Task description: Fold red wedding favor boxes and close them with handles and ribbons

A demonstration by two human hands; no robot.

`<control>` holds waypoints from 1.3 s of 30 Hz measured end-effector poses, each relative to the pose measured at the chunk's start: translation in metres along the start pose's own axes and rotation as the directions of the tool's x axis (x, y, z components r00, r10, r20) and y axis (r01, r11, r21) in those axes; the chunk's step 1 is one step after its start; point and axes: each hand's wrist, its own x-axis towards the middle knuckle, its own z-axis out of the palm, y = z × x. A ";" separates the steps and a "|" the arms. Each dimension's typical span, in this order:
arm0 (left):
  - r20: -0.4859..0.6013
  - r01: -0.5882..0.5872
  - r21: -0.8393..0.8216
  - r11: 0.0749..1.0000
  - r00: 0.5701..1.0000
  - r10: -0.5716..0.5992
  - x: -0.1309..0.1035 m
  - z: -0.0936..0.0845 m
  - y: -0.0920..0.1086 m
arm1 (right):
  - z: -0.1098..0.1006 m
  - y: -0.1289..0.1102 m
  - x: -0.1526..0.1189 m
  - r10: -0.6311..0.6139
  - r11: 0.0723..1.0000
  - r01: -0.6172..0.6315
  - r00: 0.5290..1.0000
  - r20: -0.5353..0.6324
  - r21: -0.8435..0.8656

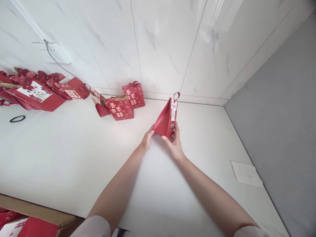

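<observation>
A red paper gift box (163, 122) with a ribbon loop on top is held between my two hands, above or on the white tabletop. Its plain red triangular side faces me, and a printed white label shows on its right side. My left hand (147, 140) grips the lower left corner, thumb on the near edge. At the lower right, my right hand (174, 143) holds the box with its thumb in front and fingers around the far side. Just left of the box stand patterned red gift boxes (120, 108) with gold lettering.
Several more red gift boxes (39, 92) crowd the left by the marbled wall (163, 42). A black ring (17, 118) lies near them. A cardboard carton (37, 210) with red contents is at lower left. A grey panel (276, 98) borders the right side.
</observation>
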 end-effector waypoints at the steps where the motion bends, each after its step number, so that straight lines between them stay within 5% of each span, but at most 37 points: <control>1: 0.017 -0.029 0.019 0.999 0.999 0.029 -0.001 0.001 0.001 | -0.001 -0.001 0.000 0.006 1.000 -0.007 1.000 0.027 0.030; 5: 0.086 -0.167 0.164 0.972 0.984 0.155 -0.003 0.001 0.005 | -0.002 -0.006 0.002 -0.028 0.991 0.003 0.983 0.183 0.134; 8: 0.076 -0.233 0.295 0.927 0.973 0.220 0.000 -0.004 0.006 | 0.000 -0.007 0.001 -0.042 0.989 0.014 0.980 0.194 0.145; 14: 0.047 -0.346 0.684 0.642 0.899 0.435 -0.002 -0.012 0.015 | 0.006 -0.007 -0.003 -0.021 1.000 0.021 0.999 0.033 0.005; 19: 0.127 -0.386 0.814 0.434 0.848 0.515 -0.006 -0.007 0.024 | -0.011 -0.011 0.005 -0.184 0.975 0.144 0.951 -0.248 -0.171; 24: 0.216 -0.423 0.804 0.419 0.863 0.458 -0.007 0.000 0.023 | -0.030 -0.009 0.014 -0.213 0.959 0.126 0.911 -0.353 -0.253; 34: 0.195 -0.469 0.776 0.422 0.815 0.546 -0.007 -0.001 0.024 | -0.031 0.008 0.020 0.011 0.999 -0.031 0.882 -0.471 -0.034; 39: 0.173 -0.431 0.797 0.424 0.835 0.523 -0.006 -0.001 0.023 | -0.034 0.012 0.024 0.118 0.993 -0.088 0.856 -0.503 0.083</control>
